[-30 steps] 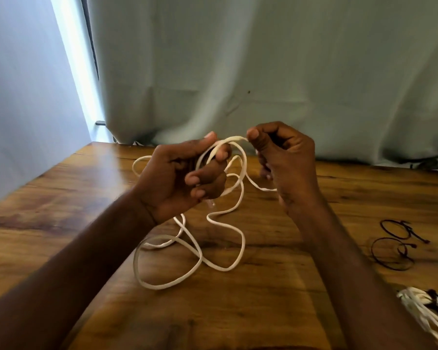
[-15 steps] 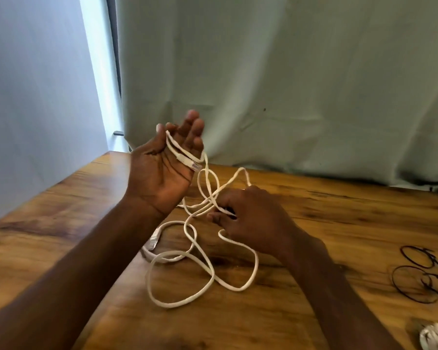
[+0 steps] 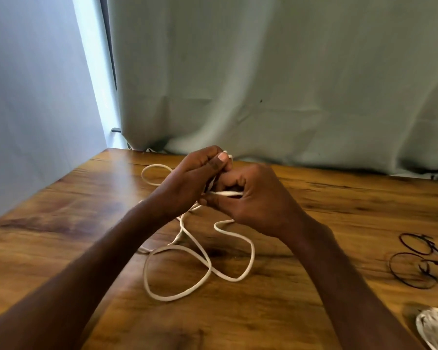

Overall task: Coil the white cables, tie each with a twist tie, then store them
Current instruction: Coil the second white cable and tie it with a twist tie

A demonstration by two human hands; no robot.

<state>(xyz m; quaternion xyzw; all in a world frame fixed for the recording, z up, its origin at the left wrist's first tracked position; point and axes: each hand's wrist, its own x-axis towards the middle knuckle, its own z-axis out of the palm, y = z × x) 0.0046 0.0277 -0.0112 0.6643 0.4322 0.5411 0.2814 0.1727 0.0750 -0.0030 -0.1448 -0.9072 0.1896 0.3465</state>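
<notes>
Both hands meet above the middle of the bench point(image 3: 61, 223), knuckles nearly touching; the left hand point(image 3: 190, 178) is clenched around strands of the white cable point(image 3: 177, 296), its thumb pressing a bit of cable that peeks out at the top of the grip; the right hand point(image 3: 256, 198) is curled shut just beside it, pinching a short horizontal run of the same cable between thumb and fingers; how many turns lie inside the two fists cannot be told; below the grip the loose cable drops to the bench and spreads in several open loops, one large oval nearest the person, a smaller one to the right of it under the right wrist; another loop shows beyond the left hand, toward the far edge; well to the right of the grip two dark twist ties point(image 3: 415, 263) lie on the wood, bent into rough rings, one just behind the other; nearer the person, at the lower right corner, part of a coiled white bundle point(image 3: 435, 327) rests on the bench, cut by the frame; a pale curtain point(image 3: 263, 84) hangs behind the bench.
</notes>
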